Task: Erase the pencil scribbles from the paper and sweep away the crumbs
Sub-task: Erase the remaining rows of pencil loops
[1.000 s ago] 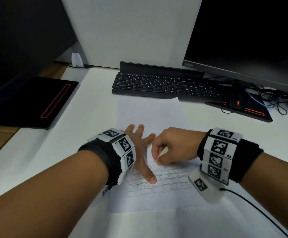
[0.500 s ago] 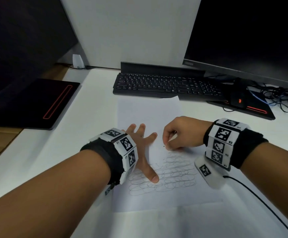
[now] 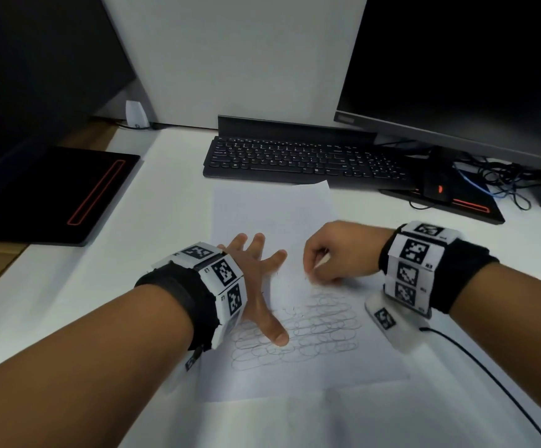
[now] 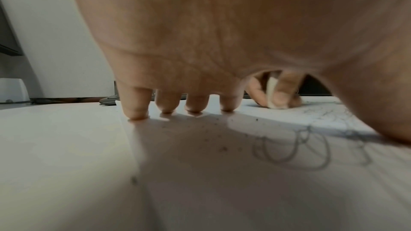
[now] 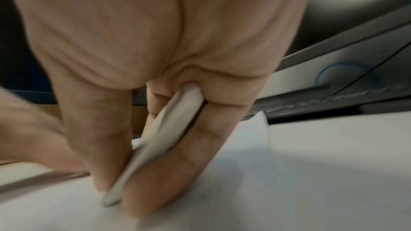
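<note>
A white sheet of paper (image 3: 272, 215) lies on the desk, with looping pencil scribbles (image 3: 308, 328) across its near half. My left hand (image 3: 256, 270) lies flat on the sheet's left side, fingers spread, thumb on the scribbles. My right hand (image 3: 330, 257) pinches a flat white eraser (image 5: 160, 143) between thumb and fingers, its lower tip touching the paper just above the scribbles. In the left wrist view the eraser (image 4: 274, 94) shows beyond my fingertips (image 4: 135, 106), and dark crumbs (image 4: 222, 148) dot the paper.
A black keyboard (image 3: 301, 160) sits just beyond the paper's far edge. A monitor (image 3: 456, 66) stands at the right with a mouse (image 3: 437, 182) and tangled cables (image 3: 501, 182) under it. A black pad (image 3: 52, 195) lies at the left.
My right hand with the eraser has slid away from me and to the right, uncovering more of the scribbles. The left hand has stayed flat on the paper.
</note>
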Motion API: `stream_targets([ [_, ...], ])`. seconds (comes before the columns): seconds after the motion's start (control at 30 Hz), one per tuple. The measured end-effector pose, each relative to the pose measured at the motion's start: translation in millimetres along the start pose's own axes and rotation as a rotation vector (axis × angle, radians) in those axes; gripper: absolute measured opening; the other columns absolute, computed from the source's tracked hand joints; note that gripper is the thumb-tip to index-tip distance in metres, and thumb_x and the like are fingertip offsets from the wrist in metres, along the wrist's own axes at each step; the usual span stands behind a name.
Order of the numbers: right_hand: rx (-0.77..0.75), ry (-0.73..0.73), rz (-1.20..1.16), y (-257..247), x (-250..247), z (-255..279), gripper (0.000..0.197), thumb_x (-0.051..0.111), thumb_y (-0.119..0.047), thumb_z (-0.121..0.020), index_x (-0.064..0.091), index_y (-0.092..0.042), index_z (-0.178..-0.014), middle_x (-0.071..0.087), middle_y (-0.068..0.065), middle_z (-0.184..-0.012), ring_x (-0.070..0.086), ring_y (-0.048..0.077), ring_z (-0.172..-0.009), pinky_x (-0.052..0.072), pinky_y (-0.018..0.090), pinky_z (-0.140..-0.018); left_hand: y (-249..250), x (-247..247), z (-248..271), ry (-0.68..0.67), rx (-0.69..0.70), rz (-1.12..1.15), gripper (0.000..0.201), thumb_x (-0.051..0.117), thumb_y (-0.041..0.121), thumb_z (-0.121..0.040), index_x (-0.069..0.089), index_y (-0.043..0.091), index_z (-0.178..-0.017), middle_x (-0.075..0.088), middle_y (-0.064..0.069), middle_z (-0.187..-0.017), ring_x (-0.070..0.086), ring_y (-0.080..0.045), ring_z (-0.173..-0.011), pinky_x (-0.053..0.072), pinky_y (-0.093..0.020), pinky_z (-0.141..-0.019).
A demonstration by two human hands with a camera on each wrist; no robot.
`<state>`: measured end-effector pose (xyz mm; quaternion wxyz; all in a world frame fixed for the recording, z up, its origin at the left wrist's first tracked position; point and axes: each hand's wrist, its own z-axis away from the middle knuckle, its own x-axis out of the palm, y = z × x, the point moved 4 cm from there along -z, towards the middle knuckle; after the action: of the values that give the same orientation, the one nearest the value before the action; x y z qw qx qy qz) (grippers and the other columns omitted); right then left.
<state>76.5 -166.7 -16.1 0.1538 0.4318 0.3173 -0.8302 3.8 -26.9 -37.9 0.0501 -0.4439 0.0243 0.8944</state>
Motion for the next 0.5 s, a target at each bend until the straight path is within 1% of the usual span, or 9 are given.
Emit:
stream_targets([
  [0.07, 0.030, 0.046, -0.027, 7, -6, 1, 0.003, 0.072, -0.020, -0.083, 0.072, -0.020, -0.086, 0.074, -0.005, -0.077, 0.067, 0.005, -0.071, 0.052, 0.023, -0.077, 0, 0, 1, 0.006, 0.000, 0.004, 0.131, 0.070, 0.078, -0.062, -0.019, 0.040, -0.151, -0.028, -0.003, -0.159, -0.021, -0.030, -0.147, 0.002, -0.057, -0.118],
  [0.13, -0.031, -0.027, 0.002, -4, 6, 3, 0.004, 0.071, -0.021, -0.082, 0.072, -0.023, -0.086, 0.073, -0.011, -0.079, 0.067, 0.003, -0.077, 0.052, 0.020, -0.076, 0, -1, 1, 0.001, 0.000, 0.010, 0.131, 0.071, 0.077, -0.062, -0.019, 0.040, -0.151, -0.028, -0.003, -0.159, -0.022, -0.030, -0.147, 0.002, -0.057, -0.118],
  [0.2, -0.074, -0.123, -0.008, -13, 18, 6, 0.005, 0.071, -0.021, -0.082, 0.072, -0.022, -0.087, 0.073, -0.011, -0.078, 0.068, 0.006, -0.076, 0.054, 0.019, -0.074, -1, -1, 0, -0.001, 0.004, 0.008, 0.132, 0.071, 0.077, -0.062, -0.019, 0.040, -0.150, -0.027, -0.003, -0.160, -0.022, -0.029, -0.147, 0.001, -0.056, -0.118],
  [0.23, -0.066, -0.109, -0.022, -10, 15, 6, 0.004, 0.072, -0.021, -0.083, 0.072, -0.020, -0.087, 0.074, -0.008, -0.079, 0.069, 0.007, -0.073, 0.054, 0.019, -0.074, -1, 0, 0, 0.000, 0.005, 0.007, 0.131, 0.071, 0.077, -0.062, -0.019, 0.040, -0.150, -0.027, -0.003, -0.160, -0.022, -0.029, -0.147, 0.001, -0.056, -0.118],
  [0.33, 0.035, 0.063, -0.055, 11, -6, 2, 0.003, 0.073, -0.018, -0.083, 0.071, -0.016, -0.086, 0.074, -0.001, -0.073, 0.065, 0.007, -0.059, 0.052, 0.021, -0.070, 0, 0, 1, 0.008, 0.009, 0.011, 0.131, 0.070, 0.077, -0.062, -0.018, 0.040, -0.151, -0.027, -0.003, -0.160, -0.021, -0.029, -0.147, 0.001, -0.056, -0.119],
  [0.37, 0.046, 0.074, -0.072, 12, -6, 2, 0.003, 0.072, -0.017, -0.083, 0.071, -0.015, -0.085, 0.074, -0.001, -0.071, 0.065, 0.007, -0.058, 0.052, 0.021, -0.069, 0, 0, 1, 0.008, 0.009, 0.012, 0.131, 0.070, 0.077, -0.062, -0.018, 0.040, -0.151, -0.027, -0.003, -0.159, -0.021, -0.029, -0.147, 0.001, -0.056, -0.119],
  [0.4, 0.032, 0.045, -0.072, 8, -2, 2, 0.002, 0.072, -0.017, -0.083, 0.071, -0.016, -0.085, 0.074, -0.001, -0.071, 0.066, 0.008, -0.060, 0.053, 0.021, -0.070, 0, 0, 0, 0.006, 0.008, 0.013, 0.131, 0.070, 0.077, -0.062, -0.018, 0.040, -0.151, -0.028, -0.003, -0.159, -0.022, -0.029, -0.147, 0.001, -0.056, -0.119],
  [0.47, -0.030, -0.080, -0.061, -6, 13, 5, 0.003, 0.071, -0.018, -0.082, 0.071, -0.019, -0.085, 0.073, -0.004, -0.071, 0.069, 0.012, -0.068, 0.056, 0.024, -0.076, -1, 0, -1, -0.001, 0.007, 0.009, 0.132, 0.071, 0.078, -0.061, -0.019, 0.040, -0.150, -0.028, -0.003, -0.159, -0.022, -0.029, -0.147, 0.001, -0.056, -0.119],
  [0.5, -0.046, -0.130, -0.075, -10, 18, 7, 0.003, 0.072, -0.018, -0.082, 0.071, -0.019, -0.085, 0.072, -0.004, -0.069, 0.069, 0.013, -0.067, 0.057, 0.026, -0.078, -1, 0, -1, -0.003, 0.007, 0.004, 0.133, 0.071, 0.078, -0.061, -0.019, 0.040, -0.150, -0.027, -0.003, -0.160, -0.022, -0.029, -0.147, 0.002, -0.056, -0.119],
])
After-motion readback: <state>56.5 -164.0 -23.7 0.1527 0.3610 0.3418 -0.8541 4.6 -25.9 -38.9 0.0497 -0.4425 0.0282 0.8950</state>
